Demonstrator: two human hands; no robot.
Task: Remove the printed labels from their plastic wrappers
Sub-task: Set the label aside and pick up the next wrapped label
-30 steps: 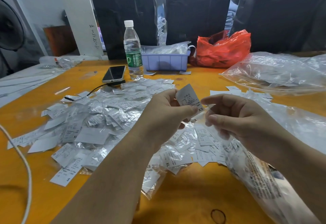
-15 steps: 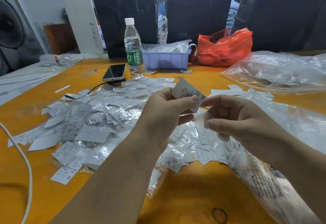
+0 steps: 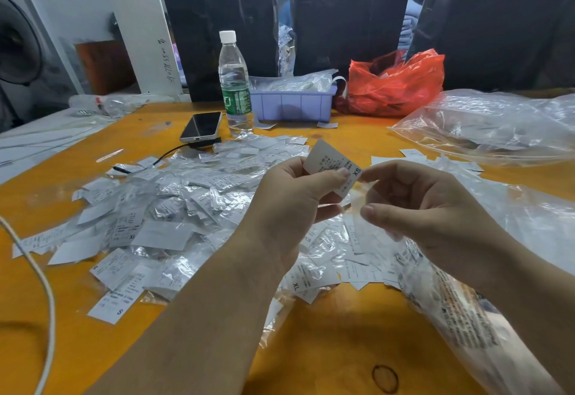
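Orange table [image 3: 326, 332]: left hand [image 3: 289, 198] pinches XS label [image 3: 329, 161], right hand [image 3: 426, 205] wrapper [image 3: 357, 198].

Water bottle [image 3: 234, 83] beside phone [image 3: 201, 126], lilac tray [image 3: 292, 105], red bag [image 3: 393, 83], orange table [image 3: 336, 341]

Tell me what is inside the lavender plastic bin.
The lavender plastic bin holds a crinkled clear plastic bag of small printed pieces. The bin's wall hides anything lower down.

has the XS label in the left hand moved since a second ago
Yes. The XS label, pinched by the left hand, has tipped clockwise and lies flatter; against the water bottle its position has hardly changed.
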